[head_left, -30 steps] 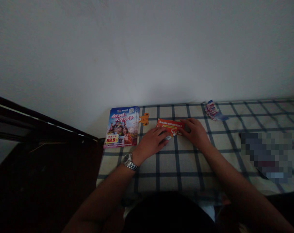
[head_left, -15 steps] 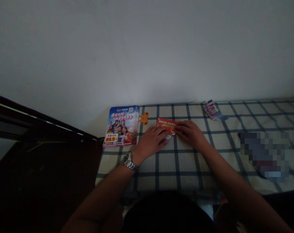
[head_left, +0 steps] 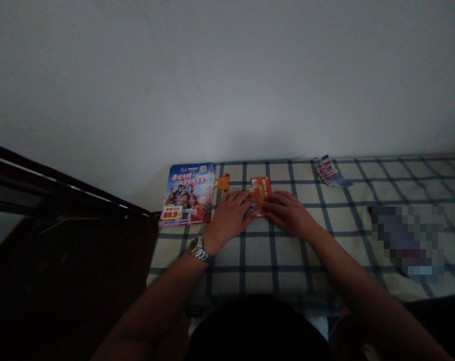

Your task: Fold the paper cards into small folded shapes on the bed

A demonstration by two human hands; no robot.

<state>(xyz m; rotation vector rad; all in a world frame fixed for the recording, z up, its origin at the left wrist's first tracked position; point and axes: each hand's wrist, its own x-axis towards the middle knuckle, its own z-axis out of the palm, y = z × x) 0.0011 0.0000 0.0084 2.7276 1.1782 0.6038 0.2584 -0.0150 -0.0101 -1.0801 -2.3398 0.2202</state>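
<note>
A small folded red flyer (head_left: pixel 262 186) with yellow and white print lies on the checked cloth, its long side now pointing away from me. My left hand (head_left: pixel 232 213) has its fingertips on the flyer's left edge. From the other side, my right hand (head_left: pixel 290 214) grips its right edge with bent fingers. Parts of the flyer's lower half are hidden under the fingers. A stack of blue and pink flyers (head_left: pixel 187 195) sits left of my left hand, printed with "89.9".
The checked tablecloth (head_left: pixel 287 276) covers the table up against a pale wall (head_left: pixel 227 80). Toward the back right lies a crumpled, printed paper piece (head_left: pixel 330 172). A blurred-out dark object (head_left: pixel 408 245) lies at the right. An orange bear figure (head_left: pixel 223 183) shows beside the stack.
The red flyer has turned from lying crosswise to upright in view, and looks narrower. My right hand has shifted slightly left and down along it; my left hand has barely moved.
</note>
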